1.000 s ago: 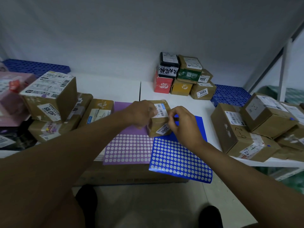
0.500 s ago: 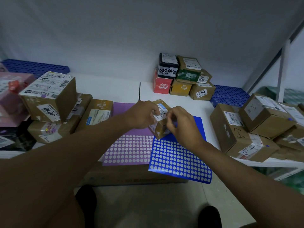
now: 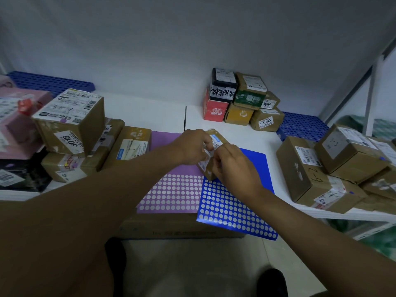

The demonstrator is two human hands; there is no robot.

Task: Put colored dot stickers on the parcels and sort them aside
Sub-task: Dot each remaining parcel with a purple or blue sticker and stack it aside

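Parcel (image 3: 214, 151): small taped carton, tilted above the sheets; we judge it light, stiff
Left hand (image 3: 190, 146): we curl round its far side
Right hand (image 3: 232, 166): fingertips pinched on its label
Grip: by corners
Room: blue sheet (image 3: 233, 202) overhangs table edge (image 3: 353, 215); stacks crowd both sides

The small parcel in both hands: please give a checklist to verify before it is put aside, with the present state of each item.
1. Small parcel gripped by left hand: ok.
2. Right hand fingers on its label side: ok.
3. Dot sticker attached: cannot tell, fingers hide it.
4. Sticker colour chosen: cannot tell.
5. Blue sheet and purple sheet in reach: ok.
6. Free table surface behind the parcel: ok.
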